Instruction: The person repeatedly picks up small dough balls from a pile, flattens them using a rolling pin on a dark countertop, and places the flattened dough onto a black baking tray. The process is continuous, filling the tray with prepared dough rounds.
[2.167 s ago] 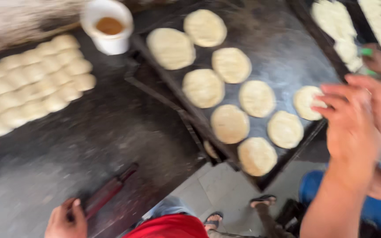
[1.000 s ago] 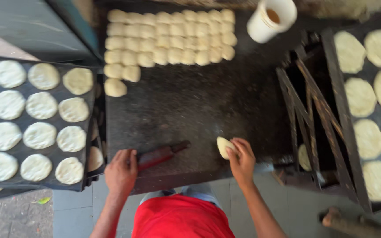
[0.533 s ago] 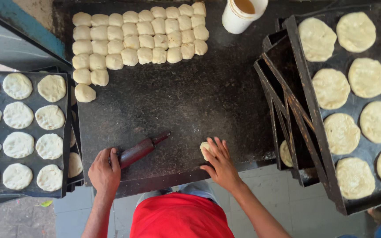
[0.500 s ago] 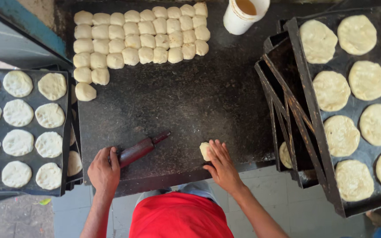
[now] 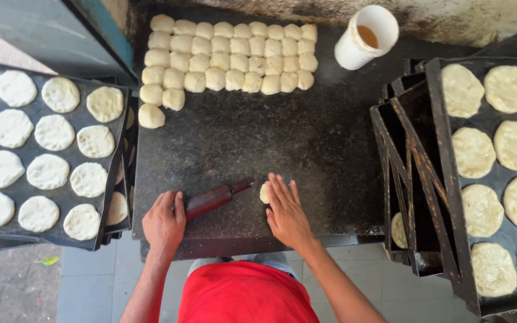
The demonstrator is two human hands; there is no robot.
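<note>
The right hand (image 5: 286, 210) lies flat, fingers stretched out, on a dough piece (image 5: 264, 192) near the front edge of the dark counter (image 5: 306, 137); only the left rim of the dough shows from under the fingers. Half a second ago the same hand covered the dough with fingers more curled; now the palm presses down flatter. The left hand (image 5: 164, 221) is closed around the near end of a dark red rolling pin (image 5: 213, 199), which lies on the counter, angled up toward the dough, its far tip just beside it. That grip matches the earlier frame, and the pin has not shifted.

At the back of the counter a block of small dough balls (image 5: 228, 57) sits in rows, with a few stragglers at the lower left corner. A white cup (image 5: 366, 37) with brown liquid stands to their right. On the left, a black tray (image 5: 106, 179) carries flattened rounds; on the right, stacked black trays (image 5: 444, 179) hold larger flattened rounds. The person wears a red shirt (image 5: 243, 296).
</note>
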